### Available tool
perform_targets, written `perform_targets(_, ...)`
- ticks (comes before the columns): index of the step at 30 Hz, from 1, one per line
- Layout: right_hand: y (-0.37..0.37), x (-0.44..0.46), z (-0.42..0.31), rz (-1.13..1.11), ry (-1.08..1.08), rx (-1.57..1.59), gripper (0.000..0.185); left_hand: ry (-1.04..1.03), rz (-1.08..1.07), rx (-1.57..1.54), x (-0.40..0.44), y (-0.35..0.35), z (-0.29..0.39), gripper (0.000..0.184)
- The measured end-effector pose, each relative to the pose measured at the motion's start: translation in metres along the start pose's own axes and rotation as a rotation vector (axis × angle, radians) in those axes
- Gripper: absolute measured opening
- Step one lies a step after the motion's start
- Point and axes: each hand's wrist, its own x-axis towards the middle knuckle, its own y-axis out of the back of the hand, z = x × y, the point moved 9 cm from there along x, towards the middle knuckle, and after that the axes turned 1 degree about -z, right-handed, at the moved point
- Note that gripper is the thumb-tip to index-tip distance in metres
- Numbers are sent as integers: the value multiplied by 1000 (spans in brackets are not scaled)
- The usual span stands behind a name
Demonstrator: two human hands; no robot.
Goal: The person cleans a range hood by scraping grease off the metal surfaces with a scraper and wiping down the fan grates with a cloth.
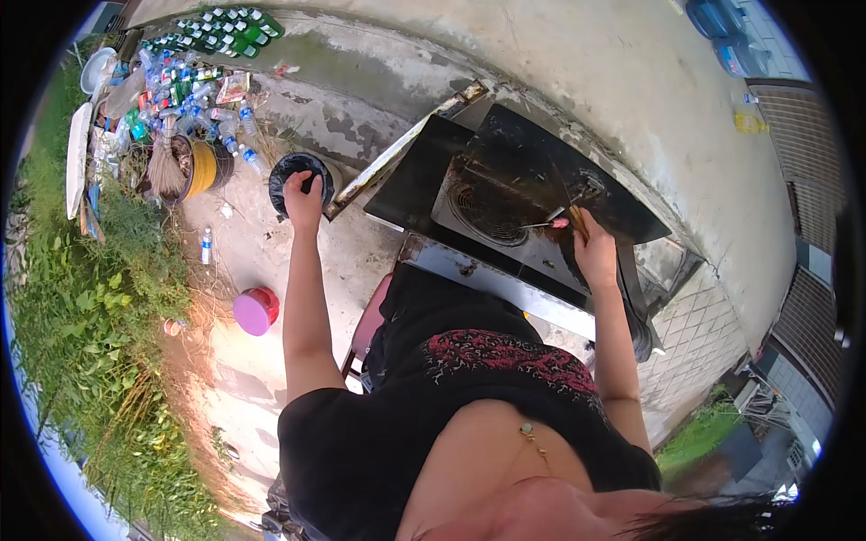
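Over a black-lined bin (287, 166) at the left, my left hand (304, 194) is held with its fingers bent; whether they hold anything is hidden. My right hand (593, 245) is wrapped round a brush-like tool with a wooden handle (578, 221), over the right part of a dark stove panel (541, 162). Close to that hand lies a thin metal tool with a pink end (558, 222). Round burner rings (483, 212) show in the middle of the greasy stove top.
Plastic bottles (230, 135), green bottles (239, 32) and a wire-wound basket (206, 167) stand at the upper left. A pink stool (256, 312) is on the ground at the left. A concrete wall (686, 135) runs behind the stove.
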Motion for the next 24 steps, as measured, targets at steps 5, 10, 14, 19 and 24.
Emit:
perform_targets(5, -83, 60, 4, -282, 138, -358, 34, 116, -21, -294, -66, -37, 50, 29)
perform_targets(10, -155, 94, -10, -425, 220, -527, 45, 362, 74, -562, -106, -68, 58, 30)
perform_targets(14, -199, 91, -21, -498, 135, -593, 58, 302, 184, -593, -113, -65, 59, 20)
perform_targets(19, -233, 93, -24, -515, 129, -648, 56, 319, 222, -706, -115, -70, 61, 18)
perform_targets(24, -231, 90, -30, -433, 111, -674, 49, 319, 247, -798, -109, -67, 60, 17)
